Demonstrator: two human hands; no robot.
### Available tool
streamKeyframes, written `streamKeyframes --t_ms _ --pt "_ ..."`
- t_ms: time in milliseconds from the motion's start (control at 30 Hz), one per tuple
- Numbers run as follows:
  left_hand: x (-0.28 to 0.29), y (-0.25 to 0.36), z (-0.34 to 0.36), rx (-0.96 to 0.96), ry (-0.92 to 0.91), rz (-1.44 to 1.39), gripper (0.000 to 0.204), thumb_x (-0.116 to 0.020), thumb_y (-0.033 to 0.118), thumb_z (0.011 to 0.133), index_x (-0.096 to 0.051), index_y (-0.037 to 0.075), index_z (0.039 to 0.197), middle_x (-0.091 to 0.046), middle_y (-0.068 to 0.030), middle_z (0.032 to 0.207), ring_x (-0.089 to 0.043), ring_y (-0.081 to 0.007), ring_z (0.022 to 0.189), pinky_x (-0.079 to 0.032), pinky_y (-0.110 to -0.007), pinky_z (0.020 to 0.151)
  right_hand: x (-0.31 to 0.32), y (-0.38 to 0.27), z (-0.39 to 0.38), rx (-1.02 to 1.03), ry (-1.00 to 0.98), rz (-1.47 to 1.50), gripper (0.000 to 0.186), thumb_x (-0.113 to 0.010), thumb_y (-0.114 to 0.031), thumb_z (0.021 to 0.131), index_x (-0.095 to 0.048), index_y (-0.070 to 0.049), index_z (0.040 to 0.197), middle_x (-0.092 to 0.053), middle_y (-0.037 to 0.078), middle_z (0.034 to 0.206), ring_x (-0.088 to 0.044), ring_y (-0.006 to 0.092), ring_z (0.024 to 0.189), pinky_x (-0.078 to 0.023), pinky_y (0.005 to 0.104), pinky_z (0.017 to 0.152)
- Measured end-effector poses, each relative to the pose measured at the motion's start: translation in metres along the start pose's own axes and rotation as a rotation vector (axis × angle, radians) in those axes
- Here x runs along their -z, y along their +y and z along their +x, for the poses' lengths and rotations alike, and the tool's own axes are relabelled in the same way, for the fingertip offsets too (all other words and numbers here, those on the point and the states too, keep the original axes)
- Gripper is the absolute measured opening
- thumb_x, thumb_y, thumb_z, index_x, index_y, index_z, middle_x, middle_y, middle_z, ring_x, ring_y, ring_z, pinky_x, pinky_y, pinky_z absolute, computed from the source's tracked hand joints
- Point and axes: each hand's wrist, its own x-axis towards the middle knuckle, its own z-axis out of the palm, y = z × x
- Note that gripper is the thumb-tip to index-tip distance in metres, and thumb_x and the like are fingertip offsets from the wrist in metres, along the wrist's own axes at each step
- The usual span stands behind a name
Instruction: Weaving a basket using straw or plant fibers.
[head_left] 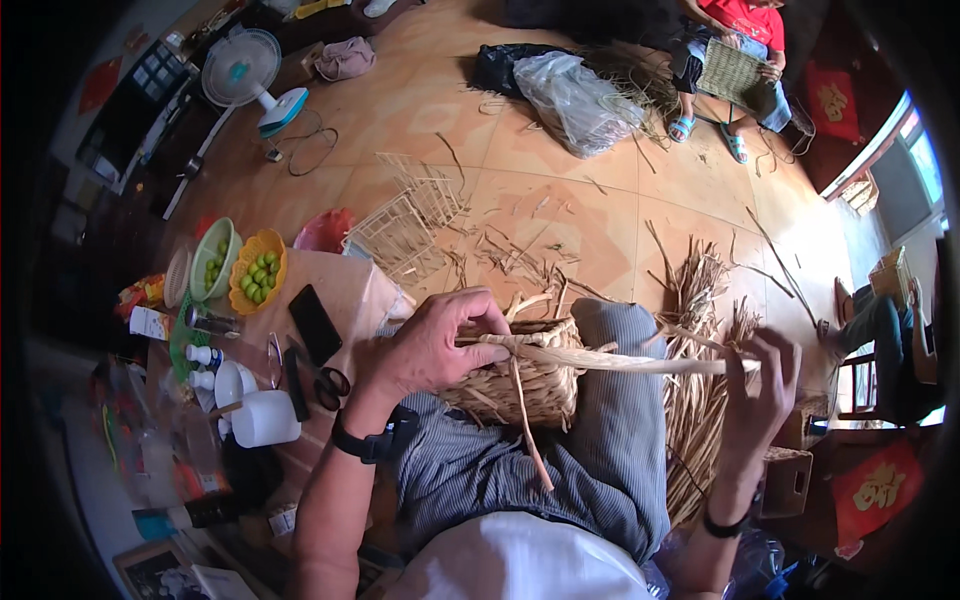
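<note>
A small woven basket (545, 390) of dried plant strands sits on my lap between my thighs. My left hand (445, 345) is at its rim, thumb and forefinger pinched on a flat, pale strand (650, 363). The strand runs out to the right, pulled nearly straight. Its far end is in my right hand (760, 390), whose fingers are bent round it, off to the right of my knee. A narrower loose strand (528, 430) hangs down over the basket's side. Beside my right leg lies a thick bundle of dried strands (697, 400).
On the table (345, 275) at left are a phone (315, 325), scissors (331, 387), a white cup (267, 418) and bowls of green fruit (258, 272). A wire rack (398, 235) and scraps lie ahead. One person (745, 25) holds a woven panel; another (900, 340) sits at right.
</note>
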Motion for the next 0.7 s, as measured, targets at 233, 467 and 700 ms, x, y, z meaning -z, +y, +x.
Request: streamKeyframes --t_ms 233,467,700 --pt "0.006 0.005 0.001 -0.098 -0.063 -0.003 0.023 -0.082 0.008 0.083 -0.067 0.001 0.099 -0.066 -0.0094 0.095 -0.066 -0.0233 0.092 -0.052 -0.035 0.087 -0.047 -0.123 -0.048 -0.273 -0.817 0.880 0.044 -0.084 -0.023 0.091 -0.057 -0.002 0.117 -0.071 0.016 0.086 -0.073 0.0314 0.069 -0.056 0.0418 0.060" --pt "-0.004 0.019 0.005 -0.133 -0.034 0.064 0.021 -0.074 -0.001 0.083 -0.067 0.000 0.103 -0.066 -0.0098 0.099 -0.066 -0.0241 0.095 -0.054 -0.036 0.088 -0.058 -0.132 -0.056 -0.050 -0.709 0.620 0.029 -0.075 -0.011 0.095 -0.058 -0.002 0.116 -0.068 0.013 0.079 -0.072 0.0288 0.065 -0.054 0.0432 0.055" --pt "-0.003 0.010 0.006 -0.127 -0.046 0.001 0.021 -0.076 0.000 0.081 -0.068 -0.001 0.101 -0.067 -0.0098 0.095 -0.067 -0.0240 0.095 -0.054 -0.036 0.087 -0.044 -0.132 -0.025 0.392 -0.569 0.296 0.030 -0.073 -0.009 0.089 -0.066 -0.001 0.117 -0.060 0.005 0.077 -0.065 0.0197 0.062 -0.051 0.0352 0.053"
